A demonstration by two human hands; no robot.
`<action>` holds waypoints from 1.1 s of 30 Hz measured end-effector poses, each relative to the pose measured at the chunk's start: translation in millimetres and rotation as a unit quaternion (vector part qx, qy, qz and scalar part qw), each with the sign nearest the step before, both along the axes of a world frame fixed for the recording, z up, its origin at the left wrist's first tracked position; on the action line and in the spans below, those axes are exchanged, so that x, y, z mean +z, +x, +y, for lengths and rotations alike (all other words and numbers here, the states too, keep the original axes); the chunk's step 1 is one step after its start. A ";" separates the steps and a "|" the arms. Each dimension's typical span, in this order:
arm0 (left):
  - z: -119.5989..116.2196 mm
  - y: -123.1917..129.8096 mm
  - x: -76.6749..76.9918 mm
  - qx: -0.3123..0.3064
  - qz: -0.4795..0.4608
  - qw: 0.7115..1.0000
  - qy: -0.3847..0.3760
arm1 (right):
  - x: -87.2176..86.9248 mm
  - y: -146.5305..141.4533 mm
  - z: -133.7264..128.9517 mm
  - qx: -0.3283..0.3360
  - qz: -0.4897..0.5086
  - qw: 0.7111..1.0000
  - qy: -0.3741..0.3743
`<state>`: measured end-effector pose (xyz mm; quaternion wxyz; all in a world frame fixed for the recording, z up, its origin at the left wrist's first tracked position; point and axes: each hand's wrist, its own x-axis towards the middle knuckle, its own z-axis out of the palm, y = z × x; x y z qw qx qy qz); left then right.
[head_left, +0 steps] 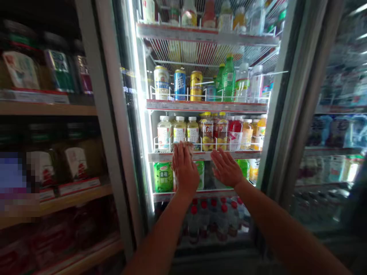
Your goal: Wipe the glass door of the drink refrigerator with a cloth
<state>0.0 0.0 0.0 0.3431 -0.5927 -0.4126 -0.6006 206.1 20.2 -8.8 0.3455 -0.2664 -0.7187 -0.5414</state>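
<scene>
Both of my arms reach forward to the front of a lit drinks fridge, level with a middle shelf. My left hand [185,173] is stretched out flat over a pale, crumpled cloth [187,145], which shows past the fingertips. It appears to press this cloth on the glass door. To the right, my right hand [226,168] is open, its fingers straight and palm turned to the door; whether it touches the glass I cannot tell. Behind the hands stand white-capped tea bottles [164,133], yellow-capped bottles [207,131] and a green-labelled bottle [163,176].
Higher shelves carry cans [196,86] and green bottles [228,80]. Red-capped bottles [204,215] fill the bottom. A metal door frame [301,99] runs up the right side, with another drinks fridge beyond. At left is a darker wooden shelf [86,110] of bottles.
</scene>
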 end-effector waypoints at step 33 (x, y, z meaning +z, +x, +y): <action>8.3 -35.0 25.5 -0.012 0.275 0.960 0.041 | -8.8 2.1 1.1 0.017 0.003 1.000 0.001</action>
